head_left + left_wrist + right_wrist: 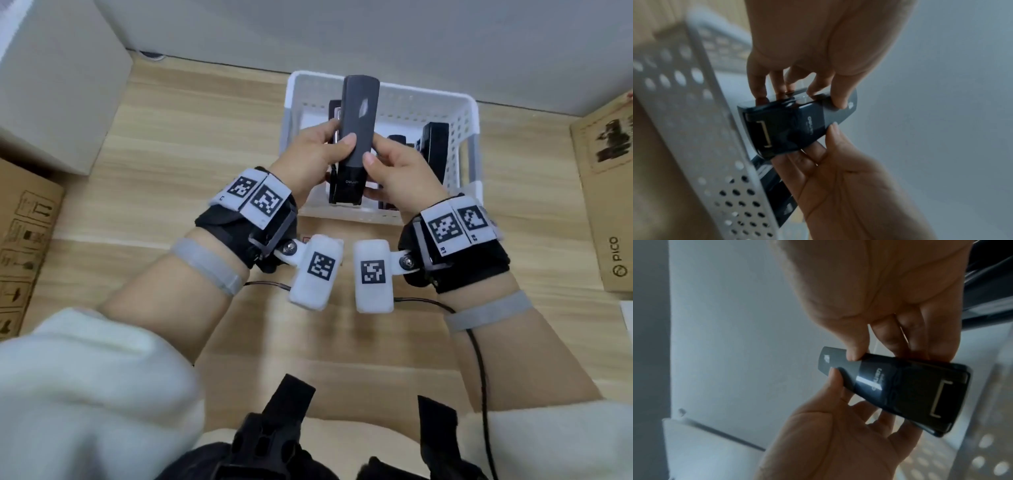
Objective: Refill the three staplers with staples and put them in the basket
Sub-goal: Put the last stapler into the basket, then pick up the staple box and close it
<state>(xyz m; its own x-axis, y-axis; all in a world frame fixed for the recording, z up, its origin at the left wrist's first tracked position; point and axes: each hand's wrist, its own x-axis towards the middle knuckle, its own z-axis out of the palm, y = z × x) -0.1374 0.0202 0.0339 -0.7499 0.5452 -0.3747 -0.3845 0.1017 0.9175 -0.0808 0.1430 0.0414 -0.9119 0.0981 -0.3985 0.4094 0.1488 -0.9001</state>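
Note:
A dark grey stapler (359,130) (797,125) (900,386) hangs lengthwise over the white perforated basket (469,113), held from both sides. My left hand (329,147) (795,78) grips its left side, thumb on the top cover and fingers underneath. My right hand (387,164) (888,344) pinches its right side near the rear end. Another dark stapler (436,150) lies inside the basket on the right. More dark shapes lie beneath the held one, partly hidden by my hands. The left wrist view shows one stapler (774,194) lying against the basket wall (694,113).
The basket stands on a wooden table (171,154) against a grey wall. A white box (51,85) and a cardboard box (20,257) stand at the left. A flat cardboard box (603,192) lies at the right. A black cable (479,359) trails from my right wrist.

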